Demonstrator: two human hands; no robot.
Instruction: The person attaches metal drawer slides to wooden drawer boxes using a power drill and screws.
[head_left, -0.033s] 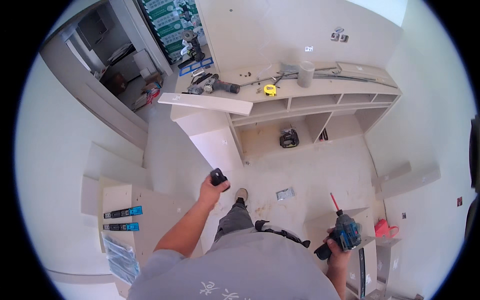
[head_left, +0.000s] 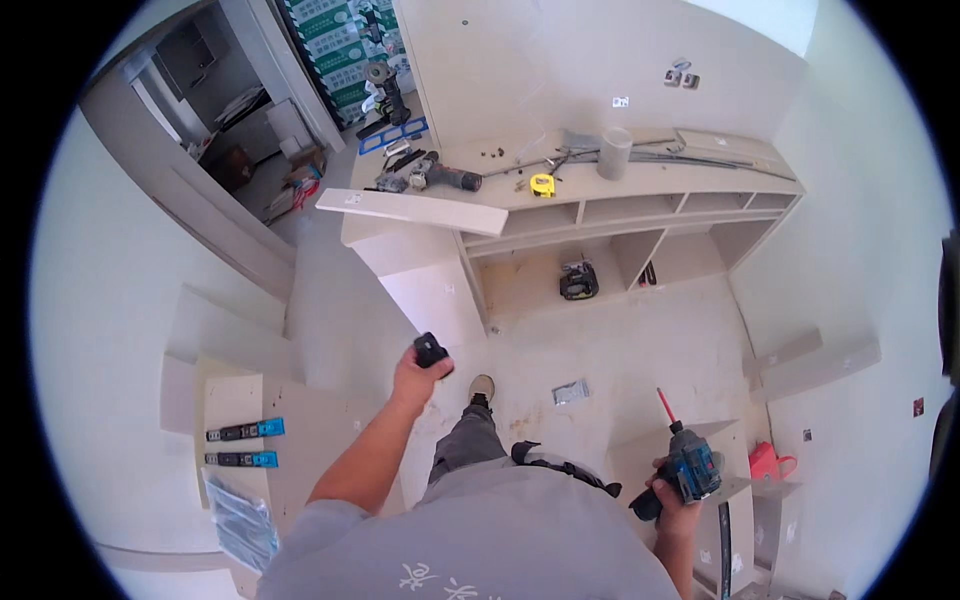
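My left hand [head_left: 417, 382] is stretched out ahead over the floor, its fingers closed round a small black block that looks like a tool battery pack [head_left: 431, 353]. At the lower right, my right hand [head_left: 674, 507] grips a blue and black cordless impact driver [head_left: 693, 468] by its handle. A long red-shanked screwdriver bit [head_left: 667, 406] sits in its chuck and points ahead, slightly to the left. Nothing touches the bit's tip. The bottom end of the driver's handle is partly hidden by my hand.
A long low cabinet [head_left: 640, 205] ahead bears a cordless drill [head_left: 446, 173], a yellow tape measure [head_left: 542, 185] and a loose board [head_left: 415, 211]. A jigsaw [head_left: 578, 281] lies inside it. Two drawer slides [head_left: 243, 430] rest on a panel at left. A small packet [head_left: 571, 391] lies on the floor.
My left hand has shifted slightly left with the black battery pack. My right hand and the impact driver stay almost in place.
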